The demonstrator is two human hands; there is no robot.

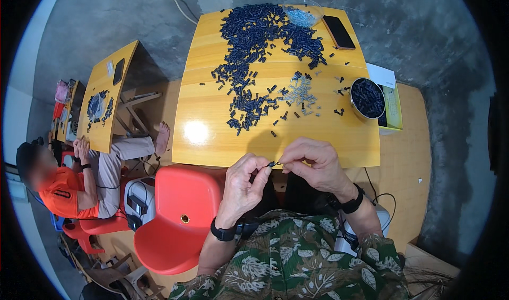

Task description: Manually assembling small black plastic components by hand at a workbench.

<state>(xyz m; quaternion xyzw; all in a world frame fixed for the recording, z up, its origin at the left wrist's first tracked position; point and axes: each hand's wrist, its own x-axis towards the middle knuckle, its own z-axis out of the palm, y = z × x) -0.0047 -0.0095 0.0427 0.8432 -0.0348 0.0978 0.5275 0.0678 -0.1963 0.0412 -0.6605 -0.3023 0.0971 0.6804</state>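
Note:
Just off the table's near edge, my left hand (245, 185) pinches a small black cylindrical plastic part (271, 164) between thumb and forefinger. Close to its tip, my right hand (314, 165) is pinched too, on a tiny dark piece (279, 163) whose kind is too small to make out. Whether the two pieces touch, I cannot tell. On the yellow wooden table (204, 114) ahead lies a big spread pile of similar black parts (248, 29). Nearer me is a small heap of clear and pale little pieces (300, 92).
A metal bowl of black parts (368, 98) stands at the table's right edge. A clear bowl of light-blue pieces (302, 17) and a phone (339, 32) sit at the far side. A red chair (177, 215) is left of me. Another person (79, 186) works at a table further left.

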